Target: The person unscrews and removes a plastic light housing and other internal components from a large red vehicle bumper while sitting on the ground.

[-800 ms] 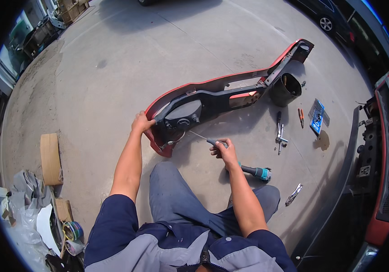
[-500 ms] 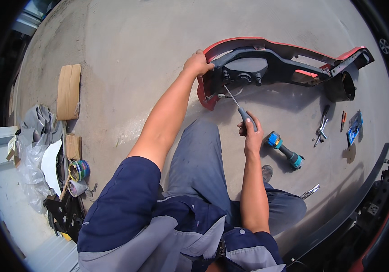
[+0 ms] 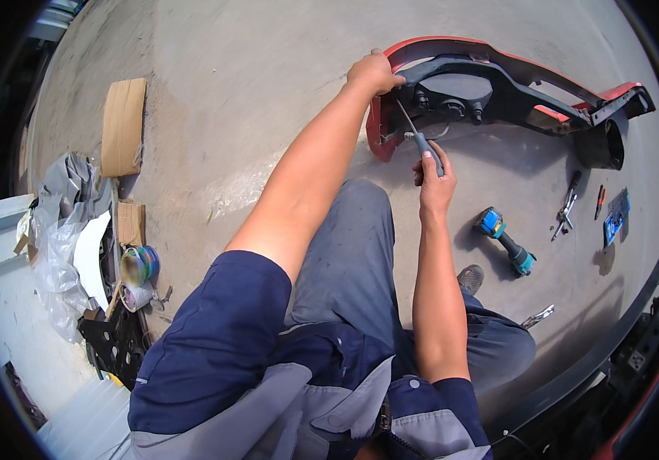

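Observation:
A red bumper section [image 3: 460, 43] with a black inner side lies ahead of me, a dark lamp unit [image 3: 456, 90] set into it. My left hand [image 3: 373, 73] is closed on the bumper's left end, fingers over the red edge and thumb on the black part. In my right hand [image 3: 438, 181] is a screwdriver [image 3: 431, 152], held by its grey-blue handle. Its shaft slants up and left to the black inner side, just below my left thumb. Whether the tip touches a fastener cannot be made out.
A teal cordless power tool [image 3: 507, 244] lies right of my knees. Beyond it are a ratchet-like tool [image 3: 567, 207], an orange-handled tool [image 3: 600, 201] and a blue case [image 3: 616, 221]. Cardboard [image 3: 123, 126], plastic sheeting [image 3: 61, 253] and tape rolls [image 3: 139, 264] lie at left.
The whole view has shifted, so the floor things sit higher and further right. My right hand has moved up toward the bumper, and the screwdriver's tip is nearer my left thumb.

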The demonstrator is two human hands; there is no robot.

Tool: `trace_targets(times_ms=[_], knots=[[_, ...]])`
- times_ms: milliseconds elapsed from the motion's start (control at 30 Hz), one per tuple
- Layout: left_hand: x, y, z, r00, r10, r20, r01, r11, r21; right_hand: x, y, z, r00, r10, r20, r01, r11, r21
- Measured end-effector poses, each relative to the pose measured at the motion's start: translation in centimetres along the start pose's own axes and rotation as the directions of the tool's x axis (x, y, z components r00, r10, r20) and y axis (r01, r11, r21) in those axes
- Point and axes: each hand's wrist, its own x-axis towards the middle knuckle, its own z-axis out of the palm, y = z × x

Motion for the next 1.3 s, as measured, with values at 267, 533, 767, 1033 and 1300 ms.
trace_targets(times_ms=[267, 533, 767, 1033, 1300], knots=[[-0.2, -0.3, 0.2, 0.998, 0.027, -0.051, -0.027, 1.000, 0.014, 0.1, 0.5, 0.6, 1.000, 0.015, -0.025, -0.015, 1.000, -0.013], [-0.3, 0.0, 0.1, 0.998, 0.016, -0.063, -0.015, 1.000, 0.021, -0.4, 2.2, 1.1, 0.974, -0.226, -0.006, 0.217, 0.942, -0.257], [-0.6, -0.1, 0.1, 0.998, -0.006, -0.070, 0.008, 1.000, 0.021, -3.0, 2.4, 4.8, 0.951, -0.302, 0.063, 0.285, 0.783, -0.553], [-1.0, 0.2, -0.3, 0.999, -0.039, -0.019, 0.039, 0.999, 0.002, 0.9, 2.2, 5.3, 0.804, 0.463, 0.373, -0.580, 0.473, 0.663], [-0.8, 0.8, 0.1, 0.999, -0.050, -0.001, 0.050, 0.998, -0.034, 0.9, -0.9, 7.6, 0.923, 0.383, 0.024, -0.355, 0.876, -0.327]])
